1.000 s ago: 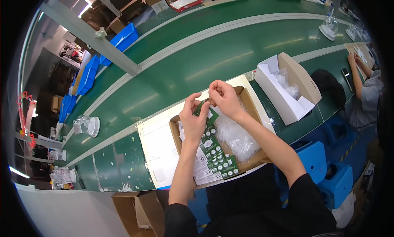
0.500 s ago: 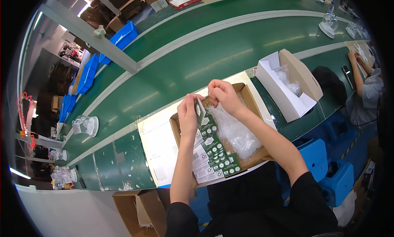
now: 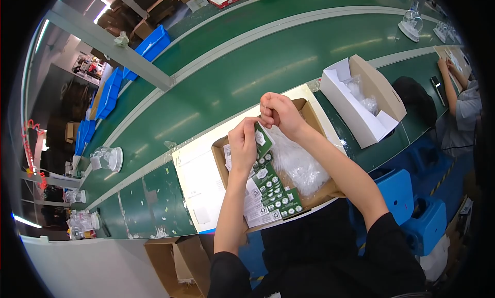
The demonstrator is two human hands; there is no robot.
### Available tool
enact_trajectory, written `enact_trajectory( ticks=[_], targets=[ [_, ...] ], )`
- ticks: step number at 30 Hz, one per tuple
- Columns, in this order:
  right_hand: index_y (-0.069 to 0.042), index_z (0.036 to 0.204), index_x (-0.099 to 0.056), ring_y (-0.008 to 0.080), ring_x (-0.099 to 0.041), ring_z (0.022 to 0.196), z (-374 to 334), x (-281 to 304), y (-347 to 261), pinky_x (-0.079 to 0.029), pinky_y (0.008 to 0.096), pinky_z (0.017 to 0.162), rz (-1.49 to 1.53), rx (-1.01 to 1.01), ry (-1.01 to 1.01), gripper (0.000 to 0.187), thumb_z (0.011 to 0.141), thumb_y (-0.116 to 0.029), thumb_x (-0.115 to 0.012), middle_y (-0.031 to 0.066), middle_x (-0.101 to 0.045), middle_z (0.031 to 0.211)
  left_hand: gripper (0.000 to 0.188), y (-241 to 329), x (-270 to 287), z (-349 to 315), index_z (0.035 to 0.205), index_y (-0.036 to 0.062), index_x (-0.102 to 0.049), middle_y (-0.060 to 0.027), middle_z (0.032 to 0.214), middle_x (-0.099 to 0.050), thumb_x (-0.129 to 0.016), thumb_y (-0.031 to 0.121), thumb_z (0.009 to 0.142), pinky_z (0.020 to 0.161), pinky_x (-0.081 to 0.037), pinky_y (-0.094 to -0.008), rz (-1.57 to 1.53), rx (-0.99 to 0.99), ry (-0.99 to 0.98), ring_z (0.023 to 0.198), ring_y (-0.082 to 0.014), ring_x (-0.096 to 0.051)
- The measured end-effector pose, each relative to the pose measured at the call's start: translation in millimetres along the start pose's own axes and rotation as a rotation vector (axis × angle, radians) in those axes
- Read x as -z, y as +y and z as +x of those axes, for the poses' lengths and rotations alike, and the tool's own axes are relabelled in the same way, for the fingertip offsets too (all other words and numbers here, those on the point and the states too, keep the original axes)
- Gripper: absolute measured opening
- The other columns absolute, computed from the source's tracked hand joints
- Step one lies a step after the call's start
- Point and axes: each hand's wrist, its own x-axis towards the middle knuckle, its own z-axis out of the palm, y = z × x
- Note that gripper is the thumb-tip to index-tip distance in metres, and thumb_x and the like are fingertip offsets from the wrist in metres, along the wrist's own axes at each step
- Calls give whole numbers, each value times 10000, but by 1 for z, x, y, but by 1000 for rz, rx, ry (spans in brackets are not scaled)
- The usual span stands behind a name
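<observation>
Here, item: small green and white card [image 3: 263,137], held up between two hands above an open cardboard tray.
Detail: the left hand [image 3: 242,146] is closed on the card's left edge, thumb and fingers pinching it; the right hand [image 3: 277,112] is curled nearly shut at the card's upper end, fingertips meeting there, though whether they grip the card itself cannot be told. Under the hands, at 6 o'clock, a row of green and white cards [image 3: 270,192] lies in the cardboard tray [image 3: 220,158], with clear plastic bags [image 3: 299,164] just beside them at 3 o'clock. The tray rests on a white sheet [image 3: 198,179]. A white open box [image 3: 356,112] stands at 3 o'clock; the green conveyor belt [image 3: 232,76] runs at 12 o'clock.
</observation>
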Motion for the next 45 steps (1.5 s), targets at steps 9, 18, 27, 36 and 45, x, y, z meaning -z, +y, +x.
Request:
enact_trajectory(
  ticks=[9, 18, 27, 36, 45],
  targets=[
    [-55, 780, -491, 82, -449, 501, -1, 0, 1, -412, 243, 465, -4, 1, 31, 99, 864, -101, -468, 6, -472, 646, 434, -3, 0, -1, 874, -42, -623, -80, 792, -654, -337, 245, 1030, 685, -442, -243, 39, -24, -8, 723, -107, -559],
    [-32, 790, -504, 69, -455, 484, 1, 0, 6, -402, 231, 441, -123, 114, 55, 87, 869, -66, -484, 10, -494, 636, 429, -5, 1, -2, 863, -15, -643, 12, 688, -547, -368, 271, 1025, 556, -320, -217, 55, -4, 45, 615, -50, -417],
    [-16, 829, -504, 68, -487, 491, 0, 0, 10, -395, 218, 441, -320, 203, 57, 65, 883, -52, -497, 11, -539, 629, 252, -3, 5, 0, 933, 8, -626, 73, 653, -457, -456, 183, 995, 505, -252, -190, 25, 45, 116, 581, -7, -348],
    [-15, 877, -507, 91, -563, 576, -4, -7, 5, -467, 224, 514, -290, 231, 113, 59, 918, -46, -476, 51, -606, 709, 107, -7, 3, 0, 983, 8, -602, 47, 694, -546, -537, 82, 943, 516, -303, -171, 1, 110, 77, 605, 5, -433],
    [-22, 911, -519, 83, -592, 660, -2, -5, 2, -485, 209, 565, -255, 222, 233, 90, 952, -95, -488, 49, -626, 787, 156, -6, 0, 3, 1014, -22, -581, -33, 858, -631, -621, 9, 866, 729, -467, -198, -4, 23, 180, 805, -75, -584]
  ],
)
